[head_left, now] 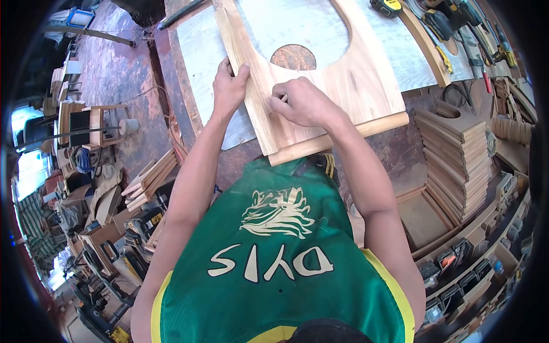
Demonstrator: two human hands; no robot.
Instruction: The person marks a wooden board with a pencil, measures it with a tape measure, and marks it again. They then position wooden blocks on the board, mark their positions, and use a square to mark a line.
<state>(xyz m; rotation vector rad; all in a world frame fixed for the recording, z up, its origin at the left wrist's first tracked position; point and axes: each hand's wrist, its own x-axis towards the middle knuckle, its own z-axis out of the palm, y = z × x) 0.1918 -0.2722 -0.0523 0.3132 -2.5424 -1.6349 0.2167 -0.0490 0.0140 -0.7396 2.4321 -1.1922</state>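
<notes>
A pale wooden panel (366,86) with a large rounded cutout lies on the worktable in front of me. A long wooden strip (258,111) runs along its left side, and a rounded wooden rail (343,137) along its near edge. My left hand (230,88) grips the strip's outer edge, thumb on top. My right hand (303,103) is closed in a pinch and rests over the panel beside the strip. Something small shows between its fingers, too hidden to name.
At the upper right lie a yellow tape measure (387,7), a cordless drill (440,26) and other tools. A tall stack of shaped wooden panels (457,154) stands to the right, above a shelf of tool bins (457,286). Loose wooden pieces (151,180) sit at left.
</notes>
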